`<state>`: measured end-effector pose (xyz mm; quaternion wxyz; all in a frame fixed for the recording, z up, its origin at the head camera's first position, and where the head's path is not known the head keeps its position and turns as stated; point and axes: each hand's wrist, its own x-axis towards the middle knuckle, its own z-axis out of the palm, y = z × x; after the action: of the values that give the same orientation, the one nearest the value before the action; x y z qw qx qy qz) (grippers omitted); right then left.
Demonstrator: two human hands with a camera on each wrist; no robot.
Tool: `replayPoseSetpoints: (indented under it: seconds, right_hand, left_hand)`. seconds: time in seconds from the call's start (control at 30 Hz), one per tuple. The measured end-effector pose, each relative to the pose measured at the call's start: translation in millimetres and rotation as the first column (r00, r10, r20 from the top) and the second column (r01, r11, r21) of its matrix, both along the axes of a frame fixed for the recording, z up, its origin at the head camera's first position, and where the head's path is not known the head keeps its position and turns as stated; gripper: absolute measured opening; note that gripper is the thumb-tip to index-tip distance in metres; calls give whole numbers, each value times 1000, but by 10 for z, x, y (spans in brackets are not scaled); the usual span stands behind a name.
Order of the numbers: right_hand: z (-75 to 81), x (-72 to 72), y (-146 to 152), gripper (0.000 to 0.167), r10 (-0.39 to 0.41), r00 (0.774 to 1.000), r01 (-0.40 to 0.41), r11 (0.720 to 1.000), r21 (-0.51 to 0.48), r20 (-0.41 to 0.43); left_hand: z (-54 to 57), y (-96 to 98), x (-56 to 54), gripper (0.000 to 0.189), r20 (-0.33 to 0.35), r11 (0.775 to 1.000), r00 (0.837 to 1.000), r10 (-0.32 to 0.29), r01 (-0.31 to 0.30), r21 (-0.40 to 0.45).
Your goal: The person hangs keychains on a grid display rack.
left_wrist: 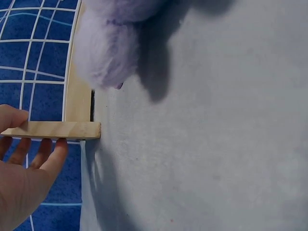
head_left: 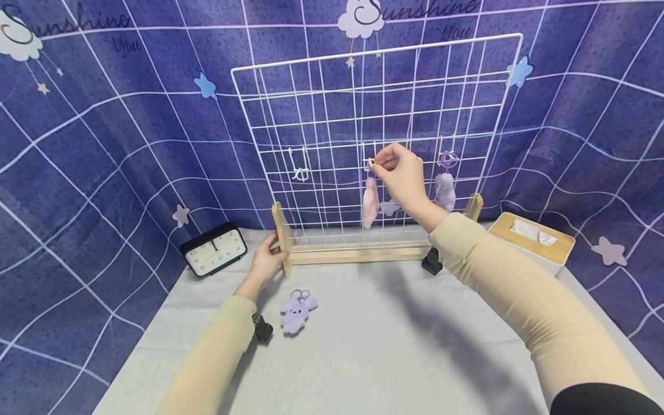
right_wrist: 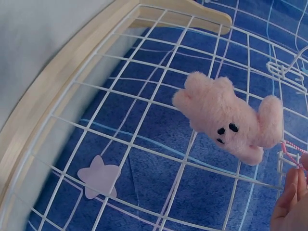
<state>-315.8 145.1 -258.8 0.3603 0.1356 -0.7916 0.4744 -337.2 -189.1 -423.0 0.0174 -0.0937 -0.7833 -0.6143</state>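
Note:
At the middle of a white wire grid rack, my right hand (head_left: 407,178) pinches the pink cord of a pink plush keychain (head_left: 370,203) beside a white hook. The plush hangs against the grid, its dark eyes showing in the right wrist view. My left hand (head_left: 266,264) holds the rack's left wooden foot (left_wrist: 57,129), thumb on one side and fingers on the other. Below that hand, a purple plush keychain (head_left: 295,315) with a ring lies on the table. On the rack's right side hangs a lilac plush keychain (head_left: 444,190) from a purple ring.
Another white hook (head_left: 301,173) is on the grid's left side. A black-framed clock (head_left: 215,251) stands left of the rack, and a tissue box (head_left: 550,246) with a wooden lid sits at right. Patterned blue cloth (head_left: 129,230) hangs behind and beside the table.

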Motion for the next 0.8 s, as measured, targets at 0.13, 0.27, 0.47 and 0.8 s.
replayPoseSetpoints:
  seconds: [0.13, 0.27, 0.47, 0.8]
  right_hand:
    - [0, 30, 10, 11, 7, 1000, -7, 1000, 5, 3]
    - [-18, 67, 31, 9, 17, 1000, -17, 1000, -19, 14]
    - [-85, 132, 74, 11, 42, 999, -42, 998, -53, 11]
    - [-241, 267, 24, 12, 118, 993, -117, 989, -90, 5]
  left_hand:
    - [-71, -22, -75, 70, 10, 1000, 1000, -1, 1, 8]
    - [-219, -69, -196, 71, 4, 1000, 1000, 3, -3, 15]
    - [-315, -78, -256, 72, -10, 1000, 1000, 19, -19, -8]
    - [-321, -85, -271, 71, -18, 1000, 999, 28, -29, -12]
